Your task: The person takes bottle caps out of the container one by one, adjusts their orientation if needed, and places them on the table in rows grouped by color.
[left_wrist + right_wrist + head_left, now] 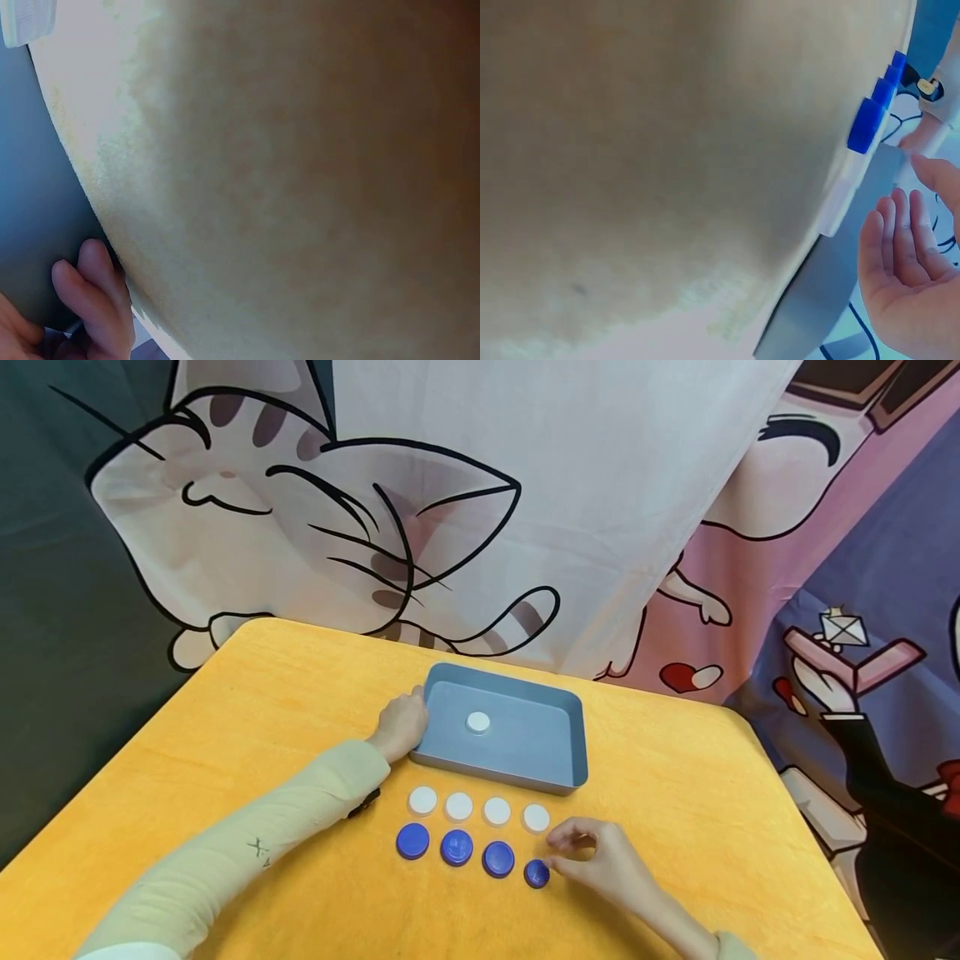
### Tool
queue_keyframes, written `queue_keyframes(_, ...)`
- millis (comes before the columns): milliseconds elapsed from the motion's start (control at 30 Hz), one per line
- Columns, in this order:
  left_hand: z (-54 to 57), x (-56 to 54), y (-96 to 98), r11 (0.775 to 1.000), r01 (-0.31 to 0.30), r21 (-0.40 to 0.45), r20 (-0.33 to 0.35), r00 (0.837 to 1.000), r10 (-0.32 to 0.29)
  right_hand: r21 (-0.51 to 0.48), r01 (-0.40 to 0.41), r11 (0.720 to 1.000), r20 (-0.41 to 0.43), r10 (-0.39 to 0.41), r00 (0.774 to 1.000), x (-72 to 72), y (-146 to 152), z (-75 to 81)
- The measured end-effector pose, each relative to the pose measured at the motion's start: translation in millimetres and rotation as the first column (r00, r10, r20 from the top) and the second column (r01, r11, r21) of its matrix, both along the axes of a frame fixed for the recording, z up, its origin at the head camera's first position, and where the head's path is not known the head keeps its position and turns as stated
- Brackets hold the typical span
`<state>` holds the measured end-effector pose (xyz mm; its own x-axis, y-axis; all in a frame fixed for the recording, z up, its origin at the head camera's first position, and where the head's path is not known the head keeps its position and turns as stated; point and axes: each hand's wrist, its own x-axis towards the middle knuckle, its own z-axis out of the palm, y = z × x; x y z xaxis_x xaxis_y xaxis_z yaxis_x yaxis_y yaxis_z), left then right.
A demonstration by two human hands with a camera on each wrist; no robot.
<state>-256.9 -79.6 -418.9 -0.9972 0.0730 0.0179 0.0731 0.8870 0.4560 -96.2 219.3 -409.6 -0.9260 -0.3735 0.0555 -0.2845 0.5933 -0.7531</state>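
Observation:
My left hand [402, 725] holds the left side of a shallow blue-grey tray [510, 774]; its fingers [97, 300] are bent against the tray wall in the left wrist view. One small white disc [477, 722] lies inside the tray, left of its middle. My right hand [600, 860] hovers at the right end of two rows of caps, with its thumb close to the smallest blue cap [537, 873]. Contact there cannot be told. In the right wrist view the right hand's fingers [907, 240] are loosely bent with nothing between them.
In front of the tray, several white discs [458, 807] form a row. Several blue caps [456, 847] line up nearer to me. Everything lies on a yellow table [300, 693]. A printed cartoon curtain [600, 485] hangs behind it.

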Motion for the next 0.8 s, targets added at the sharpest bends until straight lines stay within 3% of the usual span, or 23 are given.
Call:
queue_keyframes(567, 0.3, 0.1, 0.0, 1.0, -0.008, -0.012, -0.02, 1.0, 0.008, -0.009, 0.041, 0.999, -0.107, -0.042, 0.993, -26.7, 1.0, 34.7)
queue_keyframes(800, -0.7, 0.1, -0.1, 1.0, -0.004, -0.003, -0.015, 1.0, 0.004, -0.057, 0.028, 0.998, -0.04, -0.03, 0.999, -52.3, -1.0, 43.8)
